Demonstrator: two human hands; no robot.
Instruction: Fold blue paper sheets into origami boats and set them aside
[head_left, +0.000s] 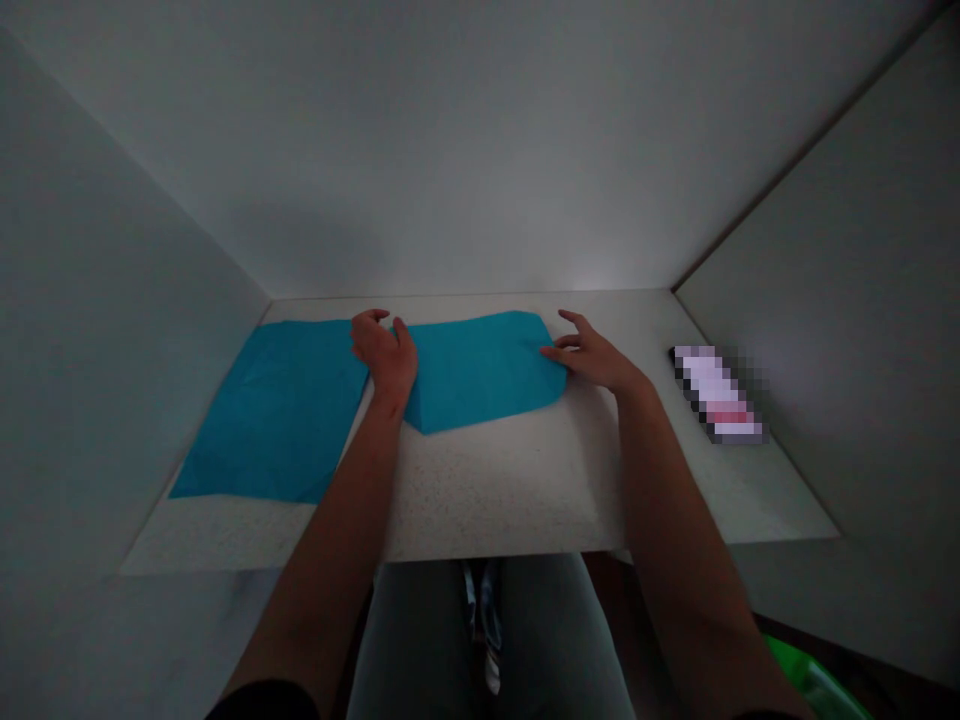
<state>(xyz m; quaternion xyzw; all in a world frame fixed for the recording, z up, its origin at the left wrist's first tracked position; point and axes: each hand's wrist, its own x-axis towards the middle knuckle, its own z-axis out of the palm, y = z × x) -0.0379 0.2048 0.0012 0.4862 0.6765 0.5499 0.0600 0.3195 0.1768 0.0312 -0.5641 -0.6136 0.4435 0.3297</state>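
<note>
A folded blue sheet (484, 365) lies between my hands, its left end creased into a narrow flap near my wrist. I cannot tell whether it is paper or cloth. My right hand (592, 358) pinches its right edge, thumb on top and index finger raised. At the left end, my left hand (384, 355) is turned on its side against the sheet, with fingers loosely curled and the thumb apart from them. A second blue sheet (277, 410) lies flat to the left, its right edge partly hidden by my left hand and forearm.
The pale speckled tabletop (502, 490) is bounded by white walls at the back and both sides. A phone (716, 395), blurred out, lies by the right wall. Below the table's front edge are my legs (427, 640) and a green object (810, 675) at lower right.
</note>
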